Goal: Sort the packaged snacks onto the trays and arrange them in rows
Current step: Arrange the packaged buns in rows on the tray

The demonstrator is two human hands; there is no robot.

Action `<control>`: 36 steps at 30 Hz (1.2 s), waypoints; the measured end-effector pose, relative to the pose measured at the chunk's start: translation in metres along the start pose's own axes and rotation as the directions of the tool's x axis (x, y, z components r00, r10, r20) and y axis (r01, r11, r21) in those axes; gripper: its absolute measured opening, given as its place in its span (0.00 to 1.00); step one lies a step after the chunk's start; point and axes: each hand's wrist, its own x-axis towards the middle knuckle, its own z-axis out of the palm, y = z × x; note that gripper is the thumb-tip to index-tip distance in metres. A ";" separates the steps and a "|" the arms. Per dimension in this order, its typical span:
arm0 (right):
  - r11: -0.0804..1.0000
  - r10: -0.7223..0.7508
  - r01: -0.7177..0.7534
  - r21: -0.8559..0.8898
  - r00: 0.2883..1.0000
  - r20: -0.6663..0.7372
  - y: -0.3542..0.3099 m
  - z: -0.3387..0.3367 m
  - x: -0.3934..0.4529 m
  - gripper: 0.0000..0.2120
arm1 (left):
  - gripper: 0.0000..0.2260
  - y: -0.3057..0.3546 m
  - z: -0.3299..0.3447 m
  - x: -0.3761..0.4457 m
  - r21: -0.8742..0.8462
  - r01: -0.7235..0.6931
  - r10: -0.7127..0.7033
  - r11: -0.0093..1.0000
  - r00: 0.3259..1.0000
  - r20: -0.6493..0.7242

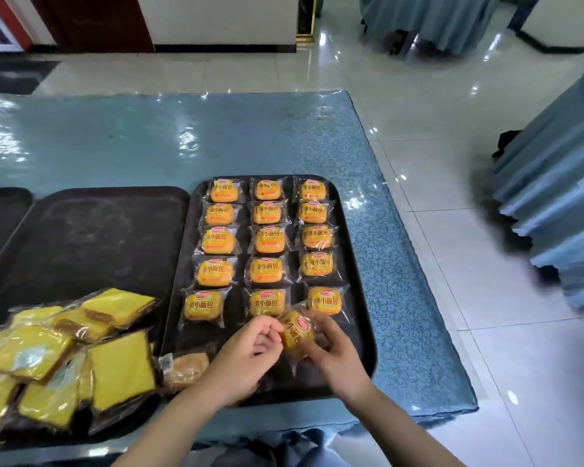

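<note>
A heap of yellow cake packets (64,358) covers the near left of the middle tray (91,237). On the right tray (354,264) bun packets (267,244) lie in three rows. At its near edge, left hand (250,352) and right hand (334,352) fingers pinch one bun packet (299,332) together, above the bench (115,143).

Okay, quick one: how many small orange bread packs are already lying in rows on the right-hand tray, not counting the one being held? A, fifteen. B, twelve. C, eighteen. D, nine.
A: the right tray shows three columns of five laid packs, such as the near-left one, while the left hand and right hand hold a sixteenth pack above the tray's near end.
</note>
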 end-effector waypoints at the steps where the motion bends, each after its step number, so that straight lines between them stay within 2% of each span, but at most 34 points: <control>1: 0.998 0.055 -0.055 -0.010 0.998 0.017 0.002 -0.012 0.001 0.18 | 0.09 0.000 0.005 0.003 0.023 0.009 -0.008 1.000 0.999 -0.039; 3: 0.987 0.147 -0.140 -0.082 0.986 0.081 0.006 -0.035 0.001 0.17 | 0.09 -0.004 0.014 0.008 0.193 -0.032 0.051 0.981 0.994 -0.094; 4: 0.976 0.178 -0.159 -0.152 0.976 0.123 0.009 -0.046 0.002 0.17 | 0.10 -0.006 0.020 0.009 0.282 -0.073 0.097 0.957 0.993 -0.072; 5: 0.954 0.194 -0.148 -0.259 0.968 0.158 0.013 -0.056 0.005 0.17 | 0.11 -0.007 0.026 0.010 0.341 -0.117 0.132 0.933 0.991 -0.022; 7: 0.889 0.207 -0.089 -0.449 0.953 0.222 0.018 -0.071 0.009 0.18 | 0.13 -0.008 0.040 0.011 0.395 -0.149 0.112 0.906 0.987 0.114; 9: 0.856 0.177 -0.021 -0.516 0.950 0.255 0.023 -0.081 0.015 0.19 | 0.16 -0.007 0.053 0.011 0.446 -0.141 0.041 0.884 0.973 0.225; 11: 0.785 0.072 0.107 -0.610 0.963 0.261 0.030 -0.089 0.018 0.19 | 0.20 -0.005 0.064 0.009 0.501 -0.134 -0.010 0.855 0.962 0.274; 13: 0.607 -0.089 0.254 -0.753 0.963 0.254 0.038 -0.095 0.017 0.18 | 0.22 -0.003 0.072 0.008 0.557 -0.137 -0.032 0.819 0.959 0.283; 16: 0.411 -0.321 0.384 -0.827 0.910 0.263 0.045 -0.099 0.004 0.16 | 0.24 0.001 0.079 0.008 0.618 -0.144 -0.041 0.773 0.961 0.275; 18: 0.341 -0.373 0.454 -0.823 0.869 0.325 0.053 -0.100 -0.005 0.16 | 0.25 0.002 0.081 0.009 0.634 -0.149 -0.032 0.759 0.964 0.264; 20: 0.328 -0.349 0.480 -0.813 0.862 0.368 0.062 -0.100 -0.009 0.18 | 0.27 0.001 0.084 0.009 0.633 -0.155 -0.010 0.758 0.968 0.250; 24: 0.367 -0.312 0.428 -0.826 0.893 0.324 0.069 -0.098 -0.007 0.21 | 0.26 -0.004 0.094 0.014 0.593 -0.159 0.066 0.789 0.982 0.176; 28: 0.371 -0.352 0.420 -0.828 0.889 0.293 0.064 -0.093 0.000 0.24 | 0.26 -0.007 0.103 0.021 0.576 -0.147 0.112 0.804 0.989 0.096; 33: 0.342 -0.354 0.400 -0.850 0.893 0.278 0.063 -0.096 0.000 0.22 | 0.24 -0.009 0.096 0.022 0.605 -0.192 0.171 0.773 0.981 0.093; 36: 0.313 -0.379 0.407 -0.858 0.882 0.280 0.056 -0.096 -0.002 0.19 | 0.20 -0.012 0.082 0.016 0.590 -0.162 0.173 0.791 0.984 0.037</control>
